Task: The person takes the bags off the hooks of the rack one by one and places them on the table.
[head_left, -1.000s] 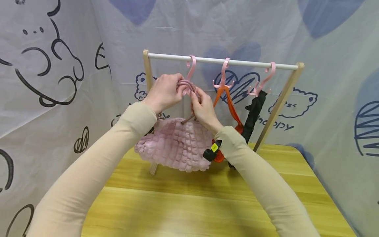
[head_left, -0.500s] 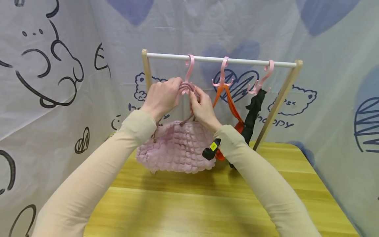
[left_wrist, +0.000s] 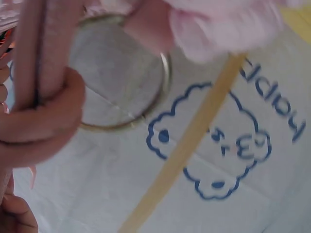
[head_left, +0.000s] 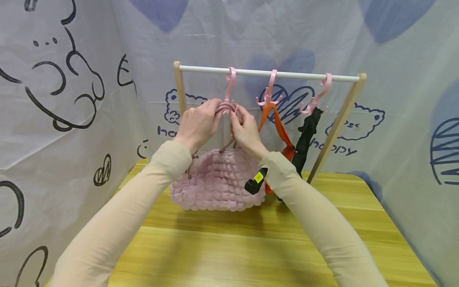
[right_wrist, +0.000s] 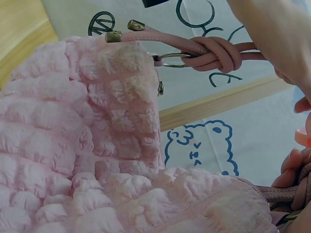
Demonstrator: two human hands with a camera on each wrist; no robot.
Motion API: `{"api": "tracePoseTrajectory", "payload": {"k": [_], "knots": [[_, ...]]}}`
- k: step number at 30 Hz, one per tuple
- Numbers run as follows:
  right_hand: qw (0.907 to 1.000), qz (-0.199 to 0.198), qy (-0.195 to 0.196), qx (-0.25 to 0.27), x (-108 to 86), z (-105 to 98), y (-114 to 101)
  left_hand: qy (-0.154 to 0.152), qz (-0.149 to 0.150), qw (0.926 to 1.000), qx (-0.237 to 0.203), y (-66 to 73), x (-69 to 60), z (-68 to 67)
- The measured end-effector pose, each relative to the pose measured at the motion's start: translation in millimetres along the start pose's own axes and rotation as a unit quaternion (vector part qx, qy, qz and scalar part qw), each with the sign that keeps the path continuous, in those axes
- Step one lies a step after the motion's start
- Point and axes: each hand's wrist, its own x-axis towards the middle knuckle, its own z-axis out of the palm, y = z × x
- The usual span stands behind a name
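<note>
A puffy pink handbag (head_left: 218, 183) hangs below both hands, just above the table. Its thin strap handles (head_left: 226, 106) are bunched at the lower end of a pink hook (head_left: 230, 85); whether they rest on its prongs I cannot tell. My left hand (head_left: 198, 124) grips the handles from the left, its fingers curled round the straps (left_wrist: 51, 58) in the left wrist view. From the right, my right hand (head_left: 246, 130) pinches them between thumb and fingers. A gold ring (left_wrist: 165, 80) and a knotted strap end (right_wrist: 214, 53) join handle and bag.
The hook hangs from a white rail (head_left: 297, 75) on a wooden stand. To the right, a second hook (head_left: 270, 93) bears an orange strap (head_left: 281, 127), and a third (head_left: 319, 97) a black folded thing (head_left: 305, 139). Beneath lies a wooden table (head_left: 222, 247); printed cloth hangs behind.
The handbag has swung a little to the right and hangs more level. My left hand and the handles have come down slightly at the hook; my right hand has barely moved.
</note>
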Motion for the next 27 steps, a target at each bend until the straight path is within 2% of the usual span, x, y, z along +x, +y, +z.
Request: {"api": "tracePoseTrajectory", "payload": {"k": [3,7,15,17,22,25,27], "knots": [[1.0,-0.001,0.001,0.001,0.4,0,1,0.004,-0.022,0.9985,-0.049,-0.5,-1.1,2.9],[1.0,-0.004,0.001,0.006,0.2,-1,1,0.015,-0.046,0.993,-0.108,-0.8,-2.2,5.9],[1.0,-0.009,0.0,0.003,0.5,-1,3,0.037,-0.064,0.9891,-0.127,0.5,-7.0,12.0],[1.0,-0.008,-0.001,0.002,-0.1,-2,3,0.041,-0.069,0.9863,-0.144,0.7,-8.2,14.7],[1.0,-0.002,-0.004,-0.007,-1.5,-4,3,0.051,-0.086,0.9728,-0.209,0.2,-10.8,22.3],[0.9999,0.002,-0.006,-0.01,-2.1,-5,3,0.047,-0.111,0.9603,-0.252,0.1,-11.6,25.3],[0.9999,0.003,-0.008,-0.013,-2.8,-5,3,0.037,-0.14,0.948,-0.284,0.9,-11.8,25.7]]}}
